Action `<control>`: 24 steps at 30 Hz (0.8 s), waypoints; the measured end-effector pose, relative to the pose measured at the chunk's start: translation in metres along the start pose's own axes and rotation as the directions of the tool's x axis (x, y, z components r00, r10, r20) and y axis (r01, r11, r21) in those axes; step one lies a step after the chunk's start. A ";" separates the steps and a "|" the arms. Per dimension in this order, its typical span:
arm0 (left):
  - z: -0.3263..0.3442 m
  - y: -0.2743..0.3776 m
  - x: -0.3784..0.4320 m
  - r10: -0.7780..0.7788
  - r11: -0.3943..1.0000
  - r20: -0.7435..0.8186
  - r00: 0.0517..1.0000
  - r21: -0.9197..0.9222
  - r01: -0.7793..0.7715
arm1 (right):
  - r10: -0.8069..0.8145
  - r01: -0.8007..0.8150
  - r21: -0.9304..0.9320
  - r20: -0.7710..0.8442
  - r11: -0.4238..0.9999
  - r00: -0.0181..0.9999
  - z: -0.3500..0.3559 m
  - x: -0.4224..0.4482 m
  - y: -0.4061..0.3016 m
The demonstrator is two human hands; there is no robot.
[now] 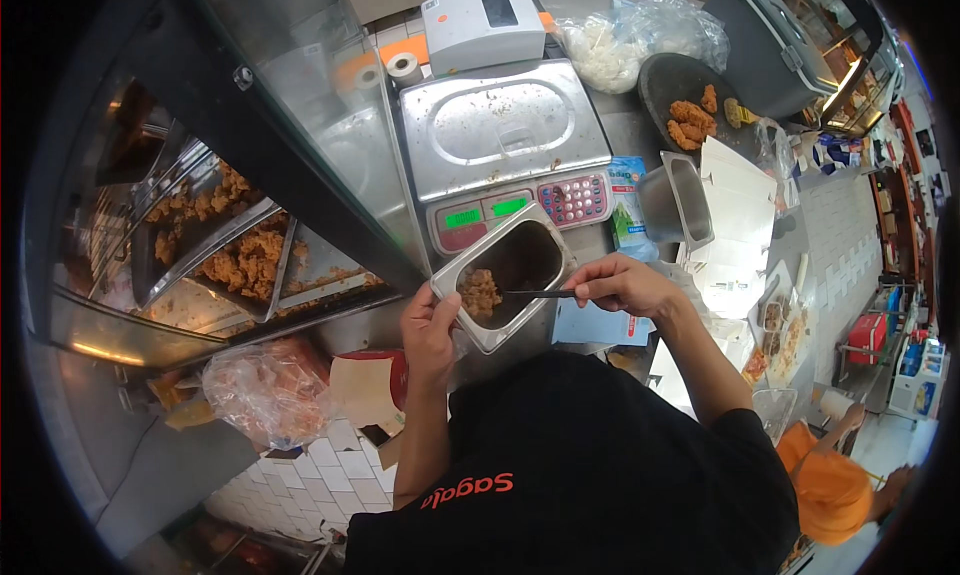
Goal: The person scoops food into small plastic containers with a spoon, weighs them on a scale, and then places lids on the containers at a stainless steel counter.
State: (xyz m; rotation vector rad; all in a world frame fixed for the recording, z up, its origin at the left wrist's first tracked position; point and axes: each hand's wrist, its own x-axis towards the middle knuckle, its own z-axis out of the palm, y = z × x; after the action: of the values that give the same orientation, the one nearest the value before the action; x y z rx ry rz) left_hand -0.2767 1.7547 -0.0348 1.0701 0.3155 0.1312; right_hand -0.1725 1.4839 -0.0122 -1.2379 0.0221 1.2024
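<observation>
My left hand (430, 333) grips the left rim of a deep rectangular stainless-steel food pan (491, 341), which is tilted. In the pan's near left end lies a clump of brown, crumbly food (480, 293). My right hand (619, 284) pinches the dark handle of a thin utensil (544, 294). The utensil reaches over the pan's right rim, its tip near the food; what kind of tip it has cannot be made out. Just beyond the pan stands a weighing scale (502, 128) with a steel platform and lit green displays.
On the left is a glass-fronted heated cabinet (300, 192) with fried chicken (247, 263). A second steel pan (671, 200), a black stone mortar (656, 98) holding fried pieces, and white cardboard (731, 215) lie to the right. A person in orange (825, 485) is at the lower right.
</observation>
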 end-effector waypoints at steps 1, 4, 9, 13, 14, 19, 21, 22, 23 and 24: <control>0.000 0.000 0.001 0.008 1.000 -0.003 1.000 -0.003 -0.008 | -0.008 0.009 0.034 -0.021 0.999 1.000 -0.001 -0.003 -0.002; 0.002 0.001 0.005 -0.002 0.999 -0.023 1.000 -0.052 0.001 | -0.020 0.021 0.019 -0.056 1.000 0.998 -0.008 -0.012 -0.010; 0.012 0.009 0.015 -0.047 0.984 -0.053 0.997 -0.174 0.037 | -0.089 0.087 -0.024 -0.128 0.996 0.988 -0.017 -0.030 -0.035; 0.017 0.012 0.025 -0.038 0.982 -0.071 0.997 -0.189 0.024 | -0.182 0.178 -0.034 -0.178 0.983 0.967 -0.023 -0.039 -0.063; 0.018 0.013 0.029 -0.050 0.975 -0.077 0.996 -0.221 0.032 | -0.202 0.190 -0.080 -0.199 0.979 0.959 -0.028 -0.039 -0.068; 0.025 0.018 0.041 -0.091 0.963 -0.106 0.990 -0.264 0.060 | -0.282 0.270 -0.082 -0.261 0.959 0.923 -0.037 -0.037 -0.100; 0.025 0.016 0.041 -0.073 0.969 -0.074 0.995 -0.239 0.053 | -0.314 0.284 -0.137 -0.318 0.949 0.895 -0.041 -0.033 -0.117; 0.024 0.015 0.041 -0.072 0.969 -0.077 0.994 -0.242 0.051 | -0.309 0.271 -0.154 -0.350 0.950 0.884 -0.045 -0.030 -0.123; 0.022 0.014 0.041 -0.068 0.973 -0.072 0.995 -0.225 0.051 | -0.308 0.269 -0.158 -0.347 0.950 0.886 -0.049 -0.024 -0.129; 0.021 0.012 0.040 -0.067 0.977 -0.066 0.996 -0.207 0.052 | -0.327 0.278 -0.183 -0.348 0.943 0.879 -0.054 -0.019 -0.133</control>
State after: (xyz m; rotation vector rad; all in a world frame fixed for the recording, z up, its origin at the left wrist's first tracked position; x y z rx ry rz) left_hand -0.2312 1.7533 -0.0225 0.8514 0.3903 0.1459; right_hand -0.0576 1.4531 0.0703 -1.5088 0.0314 0.6910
